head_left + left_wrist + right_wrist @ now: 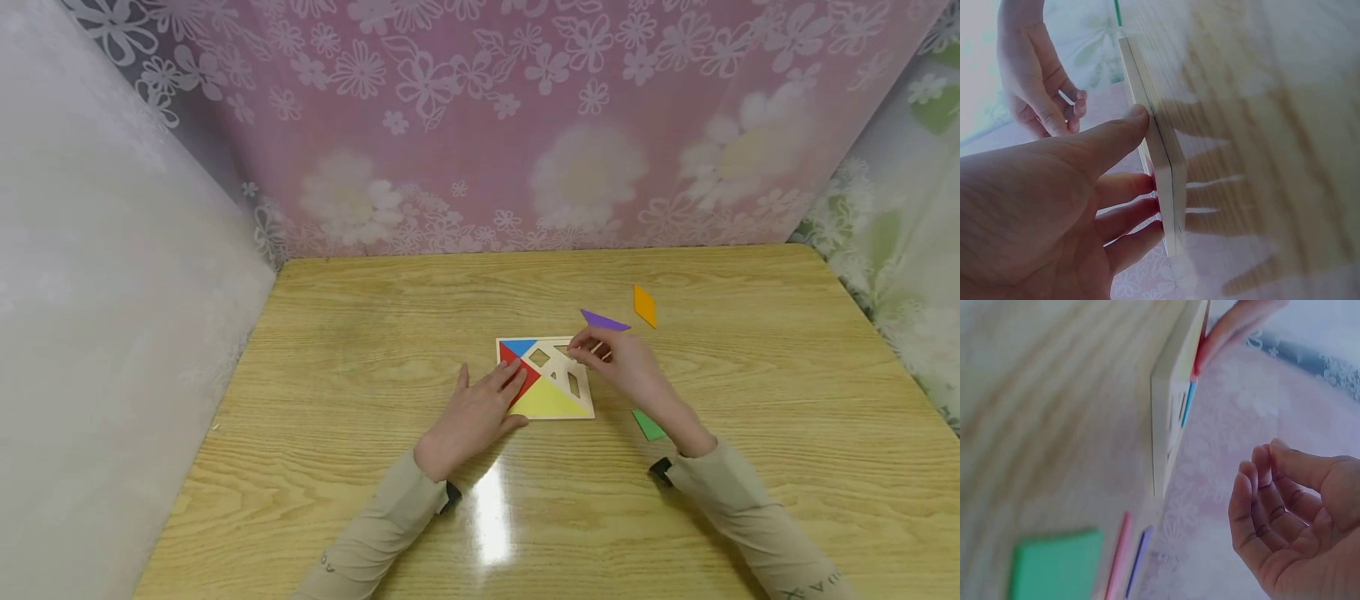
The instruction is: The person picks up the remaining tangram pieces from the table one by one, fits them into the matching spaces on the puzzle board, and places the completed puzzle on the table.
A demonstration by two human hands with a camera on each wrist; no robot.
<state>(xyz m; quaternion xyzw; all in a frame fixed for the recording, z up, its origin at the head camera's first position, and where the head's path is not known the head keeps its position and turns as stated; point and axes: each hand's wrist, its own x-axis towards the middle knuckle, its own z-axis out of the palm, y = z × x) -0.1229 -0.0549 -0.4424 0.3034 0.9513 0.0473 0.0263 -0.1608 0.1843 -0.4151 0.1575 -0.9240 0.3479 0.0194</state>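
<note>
A wooden tangram board (pixel 592 411) lies on the table with a blue triangle (pixel 517 347), a red triangle (pixel 532 377) and a yellow triangle (pixel 547 402) in it. My left hand (pixel 476 417) rests on it, straight fingers pressing the red triangle and the thumb at the near edge. Over the upper right part, where several cut-outs show, hovers my right hand (pixel 622 362). Its fingers are loosely curved, the thumb tip close to the fingertips, and no piece shows between them in the right wrist view.
Loose pieces lie right of the board: a purple one (pixel 604 321), an orange parallelogram (pixel 644 307) and a green one (pixel 648 425). A pink piece (pixel 1119 556) shows between green and purple in the right wrist view. Flowered cloth (pixel 465 167) hangs behind the wooden table (pixel 360 333).
</note>
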